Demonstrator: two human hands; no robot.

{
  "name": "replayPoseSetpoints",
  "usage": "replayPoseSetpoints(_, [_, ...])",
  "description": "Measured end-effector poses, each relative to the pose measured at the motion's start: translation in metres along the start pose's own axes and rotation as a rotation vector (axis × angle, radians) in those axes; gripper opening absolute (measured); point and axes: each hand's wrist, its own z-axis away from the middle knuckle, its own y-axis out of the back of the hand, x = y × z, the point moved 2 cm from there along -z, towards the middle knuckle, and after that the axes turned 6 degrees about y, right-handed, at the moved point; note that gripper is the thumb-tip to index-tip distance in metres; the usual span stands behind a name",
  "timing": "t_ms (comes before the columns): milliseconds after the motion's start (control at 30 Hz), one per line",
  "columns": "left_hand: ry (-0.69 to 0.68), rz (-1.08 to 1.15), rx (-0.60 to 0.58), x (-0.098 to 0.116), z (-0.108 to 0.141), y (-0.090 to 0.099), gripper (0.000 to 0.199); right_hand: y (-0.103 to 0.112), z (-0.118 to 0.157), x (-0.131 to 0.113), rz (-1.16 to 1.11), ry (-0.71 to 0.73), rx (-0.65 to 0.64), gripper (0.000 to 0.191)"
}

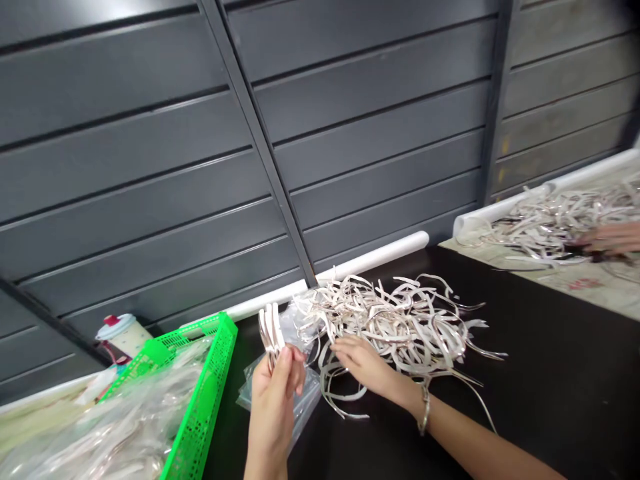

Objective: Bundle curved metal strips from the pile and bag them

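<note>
My left hand (274, 393) is raised above a clear plastic bag (300, 407) and shut on a small bundle of pale, silvery curved strips (269, 330), which stand up out of its fingers. My right hand (363, 363) rests at the near edge of a loose, tangled pile of the same strips (395, 327), with its fingertips among them. Whether those fingers grip a strip is hidden. A metal bracelet (425, 410) circles my right wrist.
A bright green plastic basket (203, 400) holding clear bagged items stands left of the black tabletop (550, 400). Behind it is a bottle with a teal lid (123, 333). A white tube (370, 257) runs along a grey slatted wall (150, 167). At right, a co-worker's hand (613, 239) works at another strip pile (555, 223).
</note>
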Motion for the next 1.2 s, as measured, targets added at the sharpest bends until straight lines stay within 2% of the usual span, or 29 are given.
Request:
replayPoseSetpoints(133, [-0.004, 0.02, -0.019, 0.001, -0.002, 0.003, 0.035, 0.04, -0.01, -0.015, -0.574, -0.198, 0.291, 0.029])
replayPoseSetpoints(233, [0.032, -0.005, -0.043, 0.0, -0.003, 0.001, 0.035, 0.059, -0.008, -0.026, -0.972, -0.325, 0.417, 0.033])
replayPoseSetpoints(367, [0.043, -0.04, -0.068, -0.006, -0.005, -0.004, 0.037, 0.069, -0.003, -0.046, -1.331, -0.327, 0.462, 0.036])
replayPoseSetpoints(533, [-0.045, -0.092, -0.072, -0.016, -0.004, -0.007, 0.041, 0.061, 0.003, -0.069, -1.501, -0.337, 0.388, 0.038])
replayPoseSetpoints(633, [-0.077, -0.153, -0.071, -0.018, 0.001, -0.01, 0.037, 0.051, 0.006, -0.079, -1.509, -0.342, 0.304, 0.036])
replayPoseSetpoints(733, [-0.059, -0.191, -0.083, -0.02, 0.004, -0.012, 0.034, 0.04, 0.009, -0.082, -1.385, -0.355, 0.208, 0.033])
replayPoseSetpoints(900, [-0.024, -0.214, -0.074, -0.023, 0.004, -0.007, 0.036, 0.027, 0.013, -0.083, -0.943, -0.203, -0.043, 0.021])
replayPoseSetpoints(967, [0.001, -0.185, -0.069, -0.025, 0.003, -0.006, 0.039, 0.028, 0.014, -0.083, -0.734, -0.138, -0.107, 0.027])
replayPoseSetpoints(1067, [0.056, -0.079, -0.075, -0.025, 0.002, -0.009, 0.046, 0.036, 0.015, -0.086, -0.565, -0.081, -0.087, 0.033])
replayPoseSetpoints(1200, [0.146, 0.062, -0.11, -0.025, 0.003, -0.016, 0.047, 0.049, 0.015, -0.091, -0.506, -0.056, 0.006, 0.023])
